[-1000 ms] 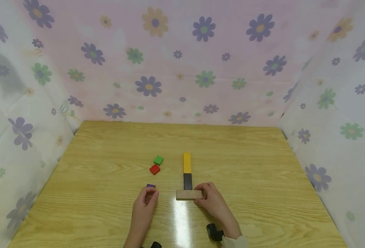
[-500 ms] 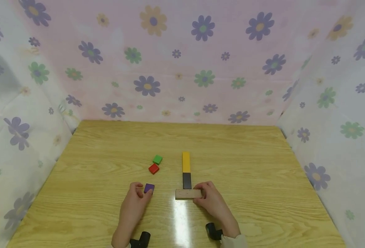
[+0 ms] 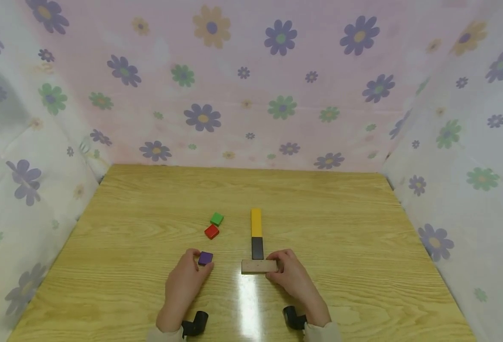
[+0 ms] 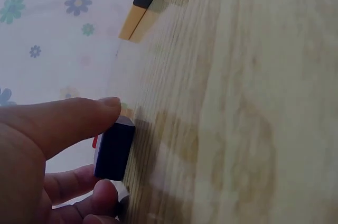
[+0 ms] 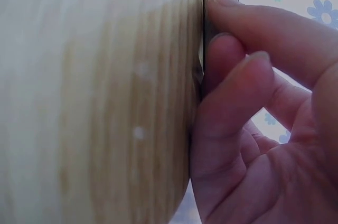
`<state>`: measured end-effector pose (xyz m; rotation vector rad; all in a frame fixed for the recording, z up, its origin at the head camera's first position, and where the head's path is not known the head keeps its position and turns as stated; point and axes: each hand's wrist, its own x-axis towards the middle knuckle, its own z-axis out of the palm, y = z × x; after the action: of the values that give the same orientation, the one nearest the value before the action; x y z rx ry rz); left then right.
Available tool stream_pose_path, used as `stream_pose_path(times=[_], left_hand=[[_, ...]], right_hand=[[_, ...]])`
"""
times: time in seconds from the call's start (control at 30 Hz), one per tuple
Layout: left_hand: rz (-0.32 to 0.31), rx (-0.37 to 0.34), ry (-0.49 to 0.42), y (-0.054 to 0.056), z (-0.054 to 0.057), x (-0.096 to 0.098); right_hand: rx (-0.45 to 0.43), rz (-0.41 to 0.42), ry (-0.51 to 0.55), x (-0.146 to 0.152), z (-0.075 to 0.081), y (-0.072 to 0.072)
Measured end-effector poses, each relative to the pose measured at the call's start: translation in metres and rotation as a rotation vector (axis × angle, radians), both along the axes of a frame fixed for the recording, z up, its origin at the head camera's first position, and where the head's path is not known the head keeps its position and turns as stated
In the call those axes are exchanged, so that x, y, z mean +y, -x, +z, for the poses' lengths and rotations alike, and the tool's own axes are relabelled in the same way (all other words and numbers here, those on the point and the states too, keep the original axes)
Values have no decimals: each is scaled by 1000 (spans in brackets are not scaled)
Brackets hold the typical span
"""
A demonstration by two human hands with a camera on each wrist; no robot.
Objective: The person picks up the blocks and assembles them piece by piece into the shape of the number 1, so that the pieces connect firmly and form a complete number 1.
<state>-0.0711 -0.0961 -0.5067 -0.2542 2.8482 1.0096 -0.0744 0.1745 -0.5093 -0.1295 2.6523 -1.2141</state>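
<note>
On the table's left half lies a small purple block (image 3: 205,258), which looks dark blue in the left wrist view. My left hand (image 3: 184,280) pinches it, the thumb (image 4: 79,123) at one end and the curled fingers at the other. My right hand (image 3: 291,275) grips the right end of a plain wooden bar (image 3: 255,267) between thumb and fingers; part of that end is hidden by them. A black block (image 3: 257,248) stands end-on against the bar's far side, and a yellow block (image 3: 256,222) continues in line behind it.
Beyond the purple block, a red block (image 3: 212,232) and a green block (image 3: 217,219) lie corner to corner. Flower-patterned cloth (image 3: 251,95) encloses the back and sides of the wooden table (image 3: 341,213). Each wrist carries a black camera mount (image 3: 196,324).
My left hand has shifted left from over the purple block, uncovering it, and its thumb and finger have settled at its sides. The right hand and the bar have stayed put.
</note>
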Motion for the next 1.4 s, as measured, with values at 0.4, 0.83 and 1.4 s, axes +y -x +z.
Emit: stream_pose_path(times=[0.4,0.83,1.4], left_hand=[[-38,12,-27,1,-1,-4],[8,18,-132,-5,-12,-9],[-91,52,-81,-3,-11,6]], right_hand=[[11,-1,6,1,-2,0],[10,5,4,1,-2,-1],[26,13,-20,0,-2,0]])
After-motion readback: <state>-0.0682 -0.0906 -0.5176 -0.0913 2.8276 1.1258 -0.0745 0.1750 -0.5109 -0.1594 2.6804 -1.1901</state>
